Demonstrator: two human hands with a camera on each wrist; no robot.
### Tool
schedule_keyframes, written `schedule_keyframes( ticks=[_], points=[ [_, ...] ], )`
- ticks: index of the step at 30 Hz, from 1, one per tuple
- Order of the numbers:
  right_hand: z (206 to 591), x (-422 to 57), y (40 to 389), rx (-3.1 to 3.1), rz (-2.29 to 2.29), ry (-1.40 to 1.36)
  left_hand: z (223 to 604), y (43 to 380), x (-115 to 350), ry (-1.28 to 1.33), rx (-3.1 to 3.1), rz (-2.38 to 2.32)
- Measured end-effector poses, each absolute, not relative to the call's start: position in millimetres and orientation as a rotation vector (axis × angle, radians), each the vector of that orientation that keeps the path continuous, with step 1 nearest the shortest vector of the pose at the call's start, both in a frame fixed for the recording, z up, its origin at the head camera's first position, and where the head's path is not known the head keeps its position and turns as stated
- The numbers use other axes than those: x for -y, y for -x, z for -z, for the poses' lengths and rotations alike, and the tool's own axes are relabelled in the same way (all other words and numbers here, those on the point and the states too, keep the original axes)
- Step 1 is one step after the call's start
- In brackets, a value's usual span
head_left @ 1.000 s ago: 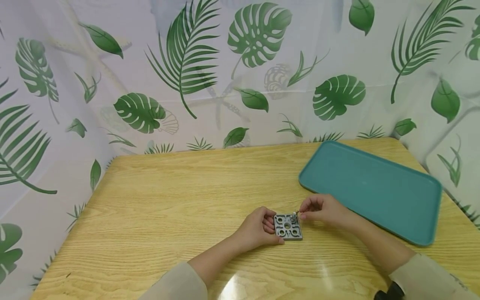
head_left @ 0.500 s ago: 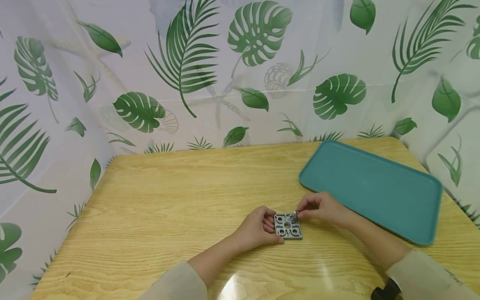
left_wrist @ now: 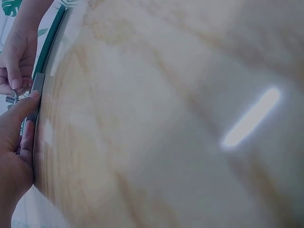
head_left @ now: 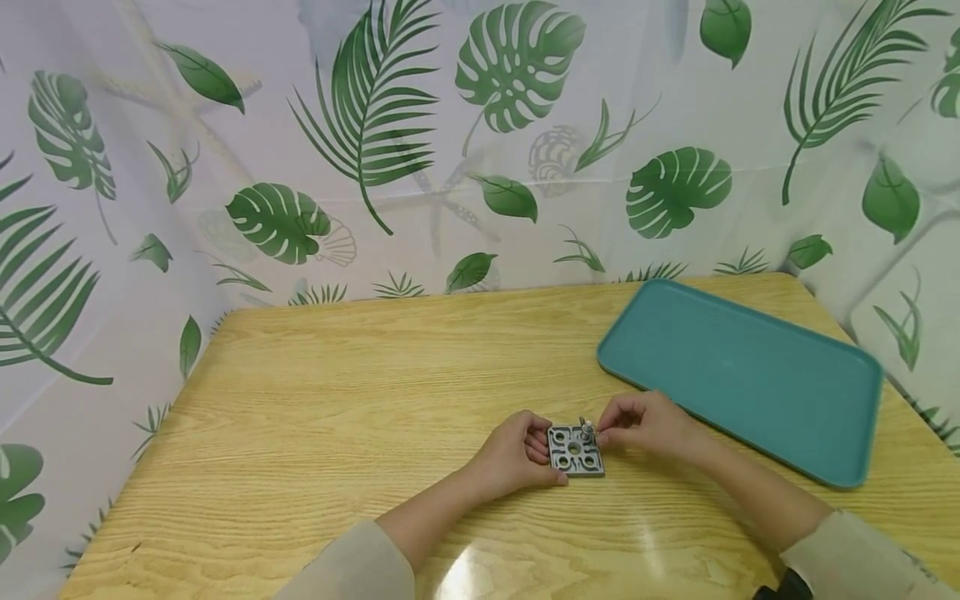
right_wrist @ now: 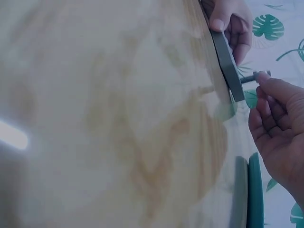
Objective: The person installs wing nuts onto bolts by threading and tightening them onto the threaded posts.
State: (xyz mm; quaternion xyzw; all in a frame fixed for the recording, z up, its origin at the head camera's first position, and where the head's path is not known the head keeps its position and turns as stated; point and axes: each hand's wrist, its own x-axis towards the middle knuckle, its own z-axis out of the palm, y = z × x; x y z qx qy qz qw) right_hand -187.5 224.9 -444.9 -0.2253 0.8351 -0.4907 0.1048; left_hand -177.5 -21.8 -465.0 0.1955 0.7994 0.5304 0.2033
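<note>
My left hand [head_left: 517, 457] grips the left edge of a square grey metal plate [head_left: 573, 462] with several round holes, its thumb along the near side. A small metal screw [head_left: 587, 432] stands upright at the plate's far right corner hole, with a short piece sticking out at its top. Thumb and fingertips of my right hand [head_left: 645, 423] pinch the screw's top from the right. In the right wrist view the threaded shank [right_wrist: 248, 79] shows between the plate [right_wrist: 228, 66] and the right fingertips. The fingertips partly hide the screw's head.
A teal tray [head_left: 742, 375] lies at the right on the wood-grained table [head_left: 337, 400], just beyond the right forearm. Behind the table and at both sides hangs a white cloth [head_left: 420, 200] with green leaf prints.
My right hand has shifted slightly left, then back right and down, and the piece at the screw's top now points away instead of toward the fingers. Left hand and plate have stayed in place.
</note>
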Motion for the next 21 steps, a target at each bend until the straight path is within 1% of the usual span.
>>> schedule_keyframes(
  ticks=[5,8,14,21],
  points=[
    [447.8,-232.8,201.4,-2.261,1.498,0.547,465.2,177.7,22.0,-0.548,-2.228,-1.476],
    [448.1,-234.2,208.9,-2.158,1.469,0.534,466.4,177.5,21.8,-0.548,-2.222,-1.479],
    [444.9,-229.2,217.7,-2.1,1.377,0.622,467.3,177.0,20.4,-0.551,-2.214,-1.489],
    [447.0,-227.7,219.4,-2.106,1.403,0.653,464.0,176.0,20.7,-0.548,-2.216,-1.485]
  ],
)
